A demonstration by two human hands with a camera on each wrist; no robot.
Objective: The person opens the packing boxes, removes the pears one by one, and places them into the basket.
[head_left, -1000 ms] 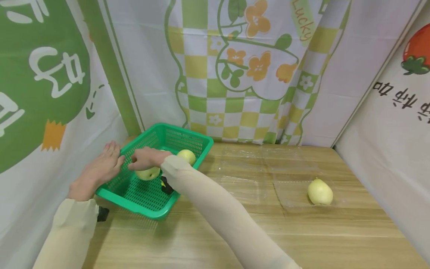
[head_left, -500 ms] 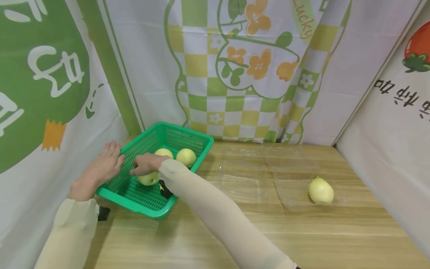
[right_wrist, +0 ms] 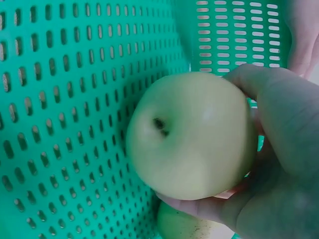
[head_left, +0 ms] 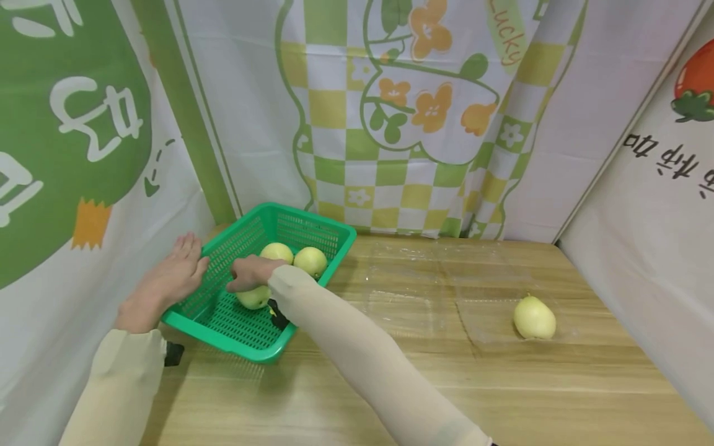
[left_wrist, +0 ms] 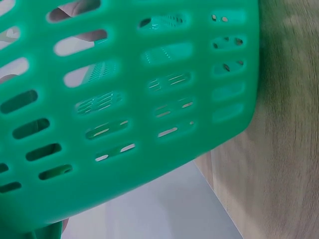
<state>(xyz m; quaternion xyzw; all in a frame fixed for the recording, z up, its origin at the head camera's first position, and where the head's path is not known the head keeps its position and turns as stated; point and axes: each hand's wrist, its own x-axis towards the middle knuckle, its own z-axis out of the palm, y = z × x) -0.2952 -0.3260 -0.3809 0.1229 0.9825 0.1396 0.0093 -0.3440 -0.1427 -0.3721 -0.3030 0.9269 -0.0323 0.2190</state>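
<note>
In the head view, a green plastic basket stands tilted at an angle on the left of the table. My left hand rests on its left rim, fingers extended and thumb over the edge. Inside the basket, my right hand grips a pale yellow-green pear. The right wrist view shows thumb and fingers round this pear, with part of another pear below. Two more pears, one at the back and one on the right, lie in the basket.
Several clear plastic trays sit on the wooden table right of the basket. A single pear lies at the front right one. Printed curtains close off the back and both sides.
My right hand has shifted slightly right and toward me with the pear, uncovering the pear at the back. My left hand stays on the rim.
</note>
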